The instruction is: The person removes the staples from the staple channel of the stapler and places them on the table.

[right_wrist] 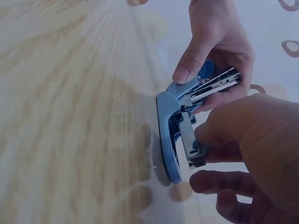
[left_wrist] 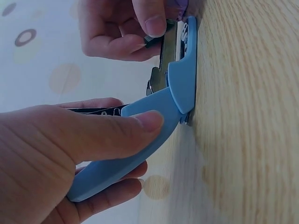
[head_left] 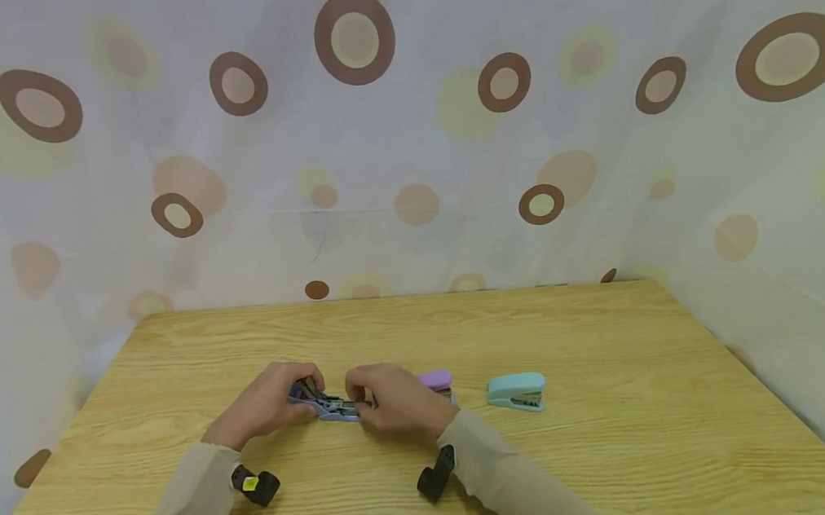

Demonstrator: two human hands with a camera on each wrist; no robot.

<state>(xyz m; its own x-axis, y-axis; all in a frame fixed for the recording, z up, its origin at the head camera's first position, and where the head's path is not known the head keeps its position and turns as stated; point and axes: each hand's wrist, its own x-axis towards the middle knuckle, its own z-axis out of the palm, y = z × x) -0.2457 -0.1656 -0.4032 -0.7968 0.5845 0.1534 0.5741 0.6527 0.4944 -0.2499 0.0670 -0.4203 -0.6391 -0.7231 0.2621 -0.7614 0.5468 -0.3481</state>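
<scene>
A blue stapler (head_left: pixel 340 416) lies on the table with its top swung wide open. My left hand (head_left: pixel 272 402) grips the raised blue cover (left_wrist: pixel 149 105), thumb along its side and fingers behind it. In the right wrist view, the bare metal staple rail (right_wrist: pixel 190 140) stands out from the blue base (right_wrist: pixel 167 133). My right hand (head_left: pixel 400 399) pinches the rail's far end, where a dark green piece (left_wrist: pixel 153 41) shows between thumb and fingers. Whether staples lie inside the rail cannot be made out.
A purple stapler (head_left: pixel 436 381) stands just behind my right hand, partly hidden by it. Farther right is a closed mint-green stapler (head_left: pixel 516 391). The wooden table (head_left: pixel 621 452) ends at a circle-patterned cloth (head_left: pixel 403 152) at the back and sides.
</scene>
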